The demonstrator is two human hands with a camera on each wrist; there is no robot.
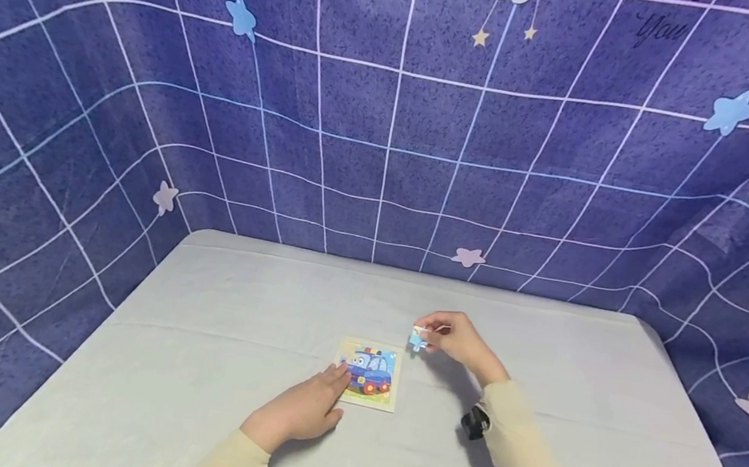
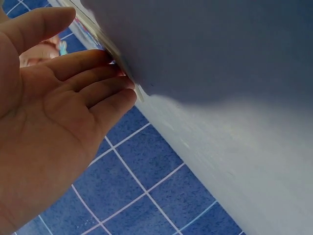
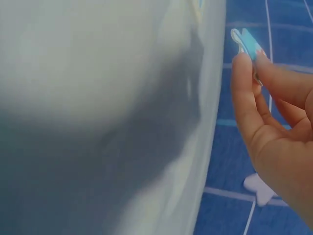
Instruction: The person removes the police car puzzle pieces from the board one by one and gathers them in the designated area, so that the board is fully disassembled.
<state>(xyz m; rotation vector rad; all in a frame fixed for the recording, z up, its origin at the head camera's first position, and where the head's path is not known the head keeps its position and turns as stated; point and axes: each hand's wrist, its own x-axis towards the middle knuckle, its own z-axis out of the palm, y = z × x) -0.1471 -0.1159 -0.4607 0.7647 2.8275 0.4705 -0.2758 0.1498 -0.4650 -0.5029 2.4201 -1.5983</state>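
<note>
A small square jigsaw puzzle with a light frame lies on the table, its picture a blue cartoon car with red wheels. My left hand rests its straight fingers on the puzzle's left side; in the left wrist view the fingertips meet the frame's edge. Just past the puzzle's upper right corner, my right hand pinches a light-blue puzzle piece between thumb and fingers. In the right wrist view that piece stands edge-on, held above the tabletop, its lower part hidden by the fingertips.
A pale cloth covers the table. Behind it and at both sides hangs a dark blue curtain with a white grid, stars and clouds. A black device is worn at the right wrist.
</note>
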